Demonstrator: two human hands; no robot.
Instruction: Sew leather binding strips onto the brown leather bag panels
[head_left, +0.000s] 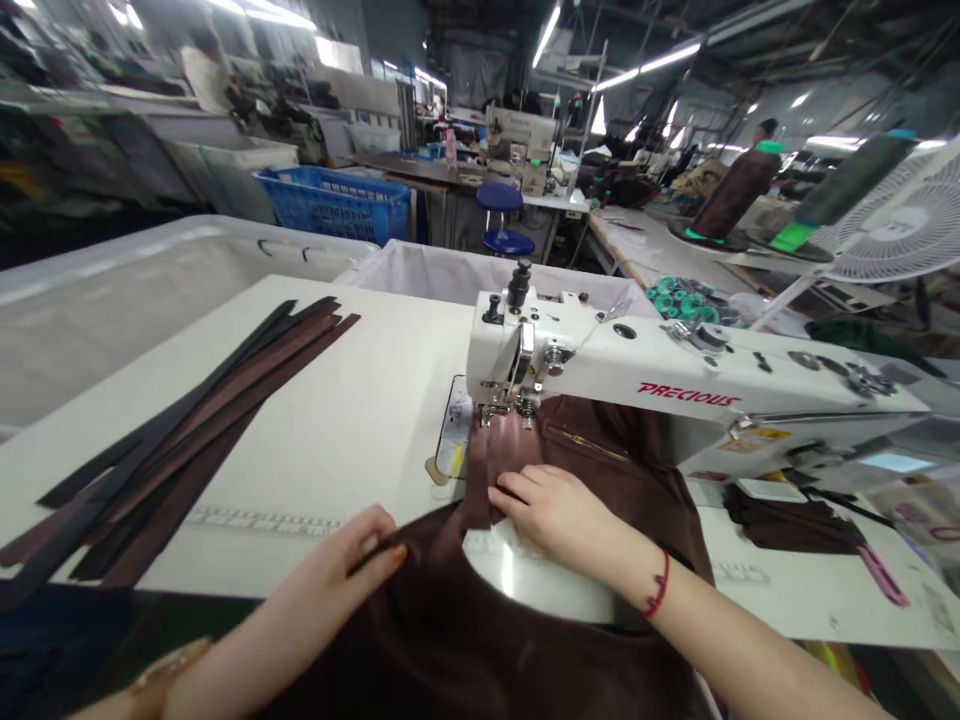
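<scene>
A dark brown garment (600, 460) with a brass zipper lies under the needle of a white sewing machine (675, 385) and hangs off the table's near edge. My right hand (559, 515) rests flat on the fabric just in front of the presser foot, fingers stretched toward a narrow brown strip. My left hand (360, 555) pinches the garment's edge at the front of the table, fingers closed on the cloth.
A pile of long dark strips (187, 430) lies on the white table (345, 420) at left. Large white bins (112, 290) stand behind, with a blue crate (337, 205). A fan (900, 225), thread cones and green bobbins sit at right. Folded brown cloth (795, 520) lies beside the machine.
</scene>
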